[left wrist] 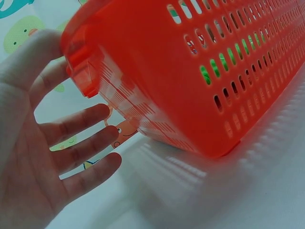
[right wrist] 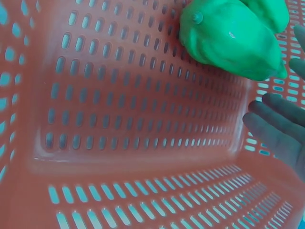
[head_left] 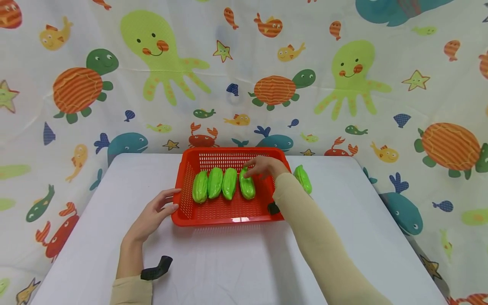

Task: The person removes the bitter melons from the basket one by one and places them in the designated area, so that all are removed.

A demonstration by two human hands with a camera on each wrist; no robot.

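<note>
Red plastic forms the basket (head_left: 206, 222), which we find on the white table (head_left: 228, 262). Inside, we count four green vegetables (head_left: 215, 183) in a row; a fifth vegetable (head_left: 303, 178) lies right of the basket. We note the left hand (head_left: 157, 208) at the basket's left rim, fingers straight and spread wide. The right hand (head_left: 267, 165) hovers by the rightmost vegetable inside (head_left: 248, 189), fingers extended; we cannot tell whether the thumb touches it.
</note>
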